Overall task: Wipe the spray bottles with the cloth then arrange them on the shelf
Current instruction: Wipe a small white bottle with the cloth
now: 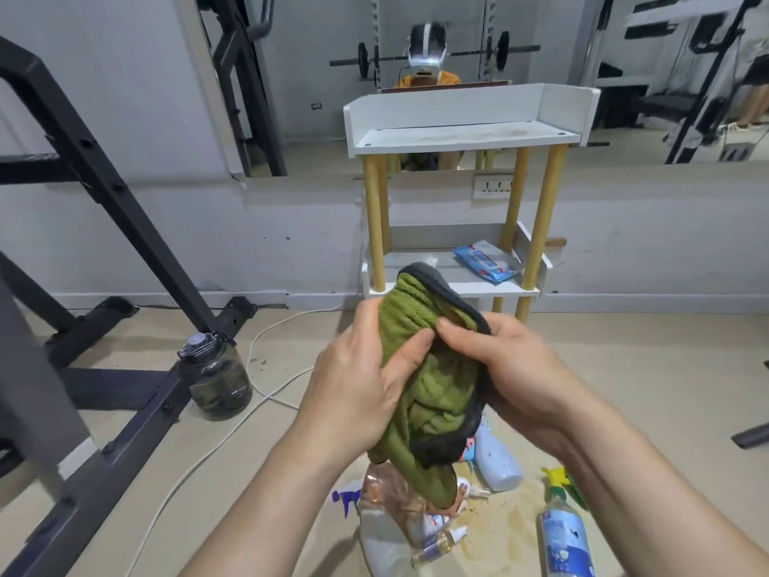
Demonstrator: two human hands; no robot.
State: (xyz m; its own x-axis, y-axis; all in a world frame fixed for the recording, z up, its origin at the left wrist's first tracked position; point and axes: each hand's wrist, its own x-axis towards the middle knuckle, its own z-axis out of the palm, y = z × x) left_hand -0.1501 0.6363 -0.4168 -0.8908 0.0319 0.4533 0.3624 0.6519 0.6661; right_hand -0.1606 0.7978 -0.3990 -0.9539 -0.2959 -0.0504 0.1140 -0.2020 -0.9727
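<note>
Item one, green cloth: you are gripping it bunched at centre, your left hand curling round its 9 o'clock side and your right hand pinching its dark-edged 3 o'clock side. Item two: a yellow-trigger spray bottle is lying on the floor at 5 o'clock, with a pale bottle and a blue spray trigger at 6 o'clock beneath the cloth. Item three: the white shelf is standing at 12 o'clock, with a wipes pack lying on its lower tier.

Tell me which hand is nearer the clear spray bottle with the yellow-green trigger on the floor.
Right. The right hand grips the olive-green terry cloth above and left of the clear spray bottle; the left hand grips the cloth farther left.
</note>
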